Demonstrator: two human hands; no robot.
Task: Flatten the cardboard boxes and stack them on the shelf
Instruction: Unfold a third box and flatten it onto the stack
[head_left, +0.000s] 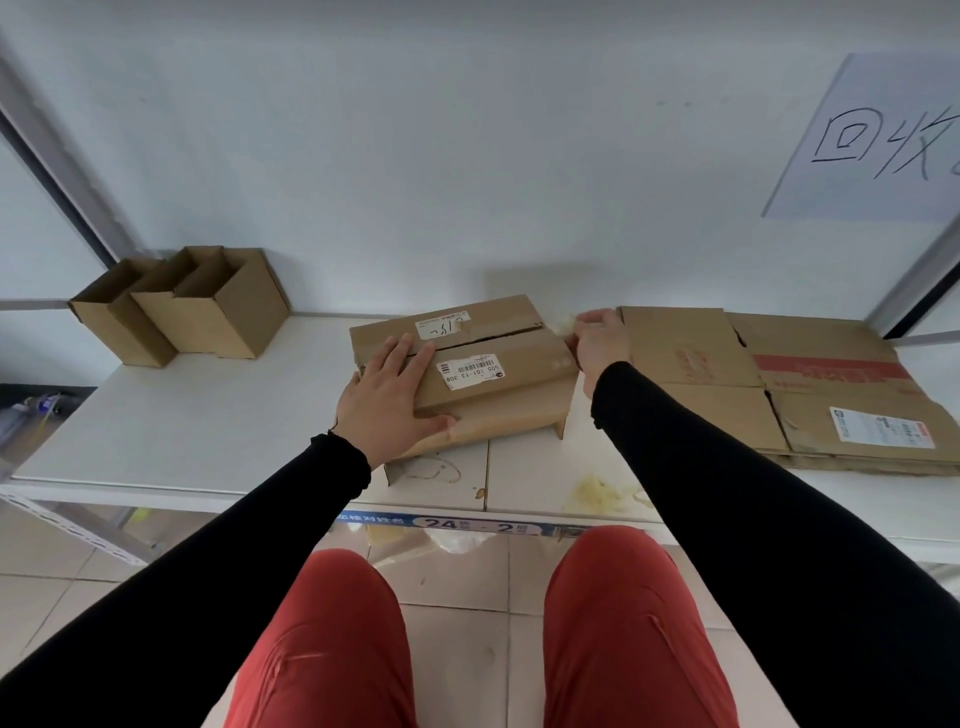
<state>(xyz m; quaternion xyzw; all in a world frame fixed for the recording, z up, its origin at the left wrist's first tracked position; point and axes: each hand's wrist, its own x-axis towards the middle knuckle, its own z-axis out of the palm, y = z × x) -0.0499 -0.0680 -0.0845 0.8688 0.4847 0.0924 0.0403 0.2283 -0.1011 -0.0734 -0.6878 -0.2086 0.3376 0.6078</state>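
A brown cardboard box (498, 379) with two white labels lies in the middle of the white shelf (208, 431), its top flaps closed with a slit between them. My left hand (389, 400) presses flat on its left top, fingers spread. My right hand (597, 338) grips the box's right end, fingers pinched at a bit of tape near the seam. To the right, a stack of flattened boxes (779, 384) lies on the shelf. At the back left stand three small open boxes (182, 306), upright and side by side.
The white wall rises right behind the shelf, with a handwritten paper sign (878, 140) at upper right. Metal shelf posts (57, 171) frame both sides. Yellowish stains (602, 493) mark the shelf's front edge. My knees in red trousers are just below the shelf.
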